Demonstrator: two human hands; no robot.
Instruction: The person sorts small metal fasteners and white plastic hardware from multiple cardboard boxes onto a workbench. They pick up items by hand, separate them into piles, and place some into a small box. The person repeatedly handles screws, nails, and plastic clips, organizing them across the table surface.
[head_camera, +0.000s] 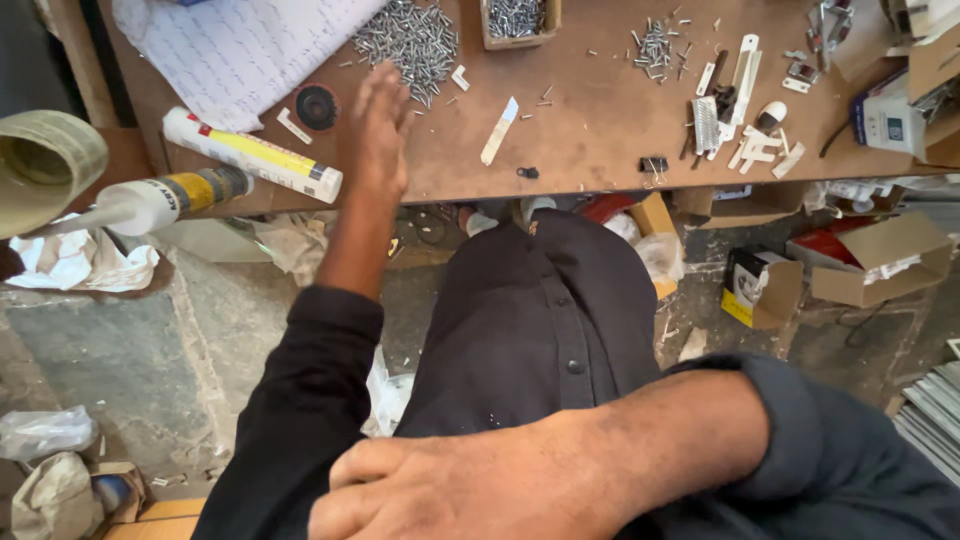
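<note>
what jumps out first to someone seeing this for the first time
The left hand stretched flat over the brown workbench, fingertips next to a big heap of silver screws. Just left of it lies a white and yellow sealant tube. Close to the camera, the right hand rests against the dark shirt.

- The left hand (378, 125) lies flat and empty on the brown wooden workbench (590, 140), fingers stretched out.
- Just beyond its fingertips (385, 75) spreads a heap of small silver screws (410, 38).
- A white-and-yellow sealant tube (252, 155) lies just beside the fingers, past a black round disc (317, 107).
- The right hand (450, 490) rests loosely curled against the dark shirt (540, 320), holding nothing.
</note>
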